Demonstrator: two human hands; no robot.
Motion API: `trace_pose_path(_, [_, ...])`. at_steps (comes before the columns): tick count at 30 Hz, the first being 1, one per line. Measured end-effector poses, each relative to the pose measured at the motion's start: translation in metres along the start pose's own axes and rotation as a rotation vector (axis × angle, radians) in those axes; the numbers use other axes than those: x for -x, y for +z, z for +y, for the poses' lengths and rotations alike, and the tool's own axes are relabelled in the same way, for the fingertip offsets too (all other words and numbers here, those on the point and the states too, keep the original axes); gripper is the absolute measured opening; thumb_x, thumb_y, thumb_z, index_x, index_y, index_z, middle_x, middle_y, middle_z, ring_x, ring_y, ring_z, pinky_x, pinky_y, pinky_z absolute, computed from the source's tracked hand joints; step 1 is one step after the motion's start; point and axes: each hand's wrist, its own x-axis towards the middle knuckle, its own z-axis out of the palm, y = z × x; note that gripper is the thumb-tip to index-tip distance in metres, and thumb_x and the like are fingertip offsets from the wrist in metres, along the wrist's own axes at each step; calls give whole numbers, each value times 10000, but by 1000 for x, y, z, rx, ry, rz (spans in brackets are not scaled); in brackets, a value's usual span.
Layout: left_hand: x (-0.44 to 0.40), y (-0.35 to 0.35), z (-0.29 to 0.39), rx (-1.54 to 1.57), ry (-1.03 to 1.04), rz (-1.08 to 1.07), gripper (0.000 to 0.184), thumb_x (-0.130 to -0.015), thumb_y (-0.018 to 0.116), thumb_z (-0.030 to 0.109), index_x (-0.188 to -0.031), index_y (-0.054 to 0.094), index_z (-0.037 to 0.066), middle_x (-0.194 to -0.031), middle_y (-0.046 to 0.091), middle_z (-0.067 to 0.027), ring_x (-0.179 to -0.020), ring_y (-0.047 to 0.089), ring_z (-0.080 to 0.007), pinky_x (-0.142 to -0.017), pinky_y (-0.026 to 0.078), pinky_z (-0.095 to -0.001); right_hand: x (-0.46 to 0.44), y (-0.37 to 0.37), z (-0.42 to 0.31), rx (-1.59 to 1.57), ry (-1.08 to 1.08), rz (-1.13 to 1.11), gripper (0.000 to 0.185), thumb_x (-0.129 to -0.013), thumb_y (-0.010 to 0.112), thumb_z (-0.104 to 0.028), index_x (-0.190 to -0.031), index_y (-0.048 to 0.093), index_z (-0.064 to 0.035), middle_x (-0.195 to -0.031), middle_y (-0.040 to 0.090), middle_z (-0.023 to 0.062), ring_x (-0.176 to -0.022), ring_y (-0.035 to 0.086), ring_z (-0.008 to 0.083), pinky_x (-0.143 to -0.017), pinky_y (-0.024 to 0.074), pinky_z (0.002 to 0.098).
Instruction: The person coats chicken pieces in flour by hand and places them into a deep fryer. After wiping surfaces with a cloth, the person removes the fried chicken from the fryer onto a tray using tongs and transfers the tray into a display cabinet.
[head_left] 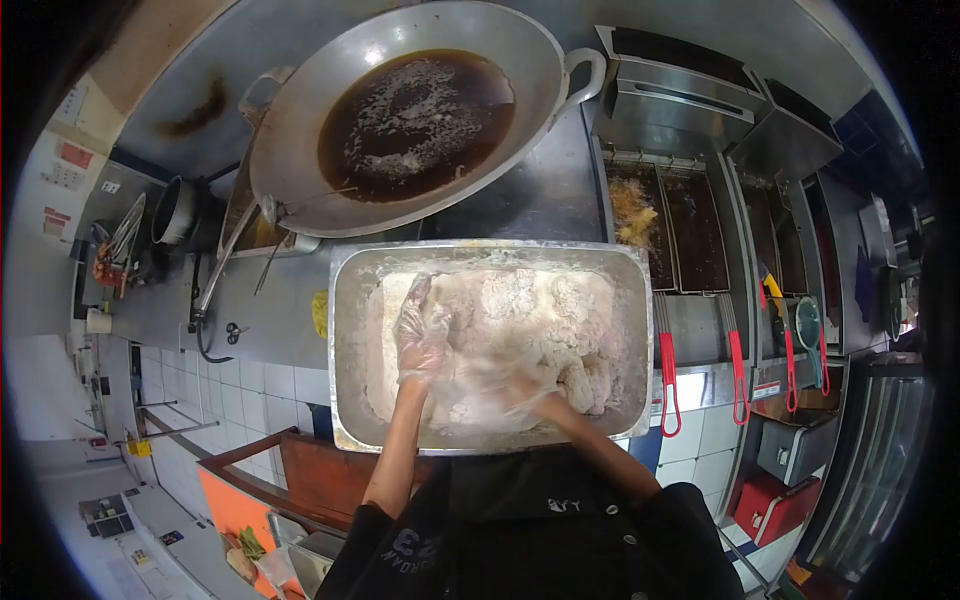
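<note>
A deep rectangular metal tray (342,300) holds white flour with several coated lumps (510,295) in it. My left hand (425,335), in a clear flour-dusted plastic glove, is over the flour in the left part of the tray, its fingers pointing up and partly apart, with nothing seen in them. My right hand (505,385), also in a clear glove, is smeared by motion low in the middle of the tray, over the flour. Its fingers and anything in them cannot be made out.
A large wok (290,150) of dark oil stands behind the tray, a ladle (235,240) leaning at its left. Fryers with baskets (690,225) and red handles (669,385) are on the right. Scissors (235,332) and a black pot (178,210) are on the left.
</note>
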Motion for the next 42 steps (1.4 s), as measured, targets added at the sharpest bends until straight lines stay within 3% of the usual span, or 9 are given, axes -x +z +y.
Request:
trace_pose_path(3, [-4,-17,29,-1199,26,-201,660,-835,611,343,-1369,420,5,-1348,484,-216,-1231,484,-329,-1045,370,-379,-2,-72,21,291,723,-174,390,-915,546,-348,-1175,570,-59,-1170,600,117,-1029,593,276,-944,452,432])
trace_pose_path(6, [-16,-13,-24,-1176,31,-285,640,-769,663,312,-1297,487,-4,-1243,539,-253,-1177,514,-350,-1016,396,-378,4,-101,60,510,1109,-320,442,-874,592,-377,-1145,575,-29,-1147,602,159,-1011,599,310,-924,461,424])
trace_pose_path(8, [-28,-4,-21,-1085,-67,-312,585,-775,665,294,-1259,522,-3,-1212,561,-246,-1148,533,-351,-1008,401,-379,22,-75,110,799,754,-86,556,-807,659,-423,-1161,566,-4,-1144,595,198,-1047,585,326,-938,453,417])
trace_pose_path(21, [-39,46,59,-810,-219,-655,765,-652,816,461,-1223,556,24,-1249,569,-190,-1190,528,-328,-1041,411,-350,41,-103,124,109,779,92,528,-703,721,-186,-1169,580,18,-1110,614,238,-1021,590,354,-903,457,388])
trace_pose_path(23, [-45,57,28,-1431,595,-511,816,-697,721,583,-1273,543,33,-1396,436,-228,-1325,384,-368,-1096,331,-380,39,-105,124,-41,832,-42,468,-723,701,-127,-1153,589,18,-1016,641,197,-896,607,289,-818,473,372])
trace_pose_path(27, [-53,73,8,-1208,9,-909,950,-673,679,672,-1379,446,80,-1481,243,-294,-1391,235,-409,-1154,212,-445,29,-102,111,-559,901,-20,332,-896,597,-121,-1182,564,42,-1059,610,122,-945,556,143,-824,465,282])
trace_pose_path(35, [-45,36,51,-1033,-215,-914,850,-763,644,608,-1393,424,80,-1125,591,-239,-968,612,-281,-894,520,-390,-26,-105,84,-896,945,-31,360,-882,636,-152,-1180,575,40,-1048,658,127,-895,627,171,-753,514,249])
trace_pose_path(40, [-17,-35,68,-773,-67,-589,482,-802,676,333,-1171,608,31,-1219,585,-191,-1039,599,-266,-926,481,-339,-89,-91,53,80,1050,-544,520,-805,697,-375,-1187,613,-32,-1136,644,164,-999,628,266,-884,484,350])
trace_pose_path(42, [-11,-54,43,-1297,-215,-548,520,-807,652,385,-1184,601,29,-1204,600,-171,-1038,597,-301,-932,466,-365,-92,-68,64,129,960,-564,542,-791,693,-406,-1164,618,-21,-1122,645,177,-995,626,280,-892,476,366])
